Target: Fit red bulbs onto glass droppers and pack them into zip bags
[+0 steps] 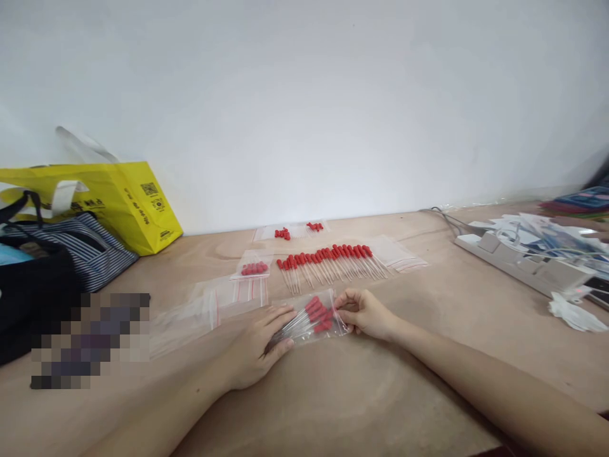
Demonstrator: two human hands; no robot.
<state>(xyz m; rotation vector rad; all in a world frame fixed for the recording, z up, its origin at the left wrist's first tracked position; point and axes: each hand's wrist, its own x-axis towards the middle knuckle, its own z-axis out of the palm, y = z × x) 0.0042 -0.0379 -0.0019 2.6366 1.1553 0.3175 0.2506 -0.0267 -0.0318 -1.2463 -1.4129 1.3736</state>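
A clear zip-lock bag lies on the table in front of me, holding several thin, clear droppers with red bulbs. My left hand grips its left end, thumb below and fingers over the top, covering the thin ends. At the bag's right end, my right hand is closed in a pinch on the zip edge. Just beyond the bag, more red-bulbed droppers lie side by side in a slanting row. Whether the zip is fully closed is too small to tell.
Behind lie a small bag of red bulbs and loose red bulbs on flat bags. Empty zip-lock bags spread to the left. A yellow bag stands at left; a power strip and crumpled tissue lie right.
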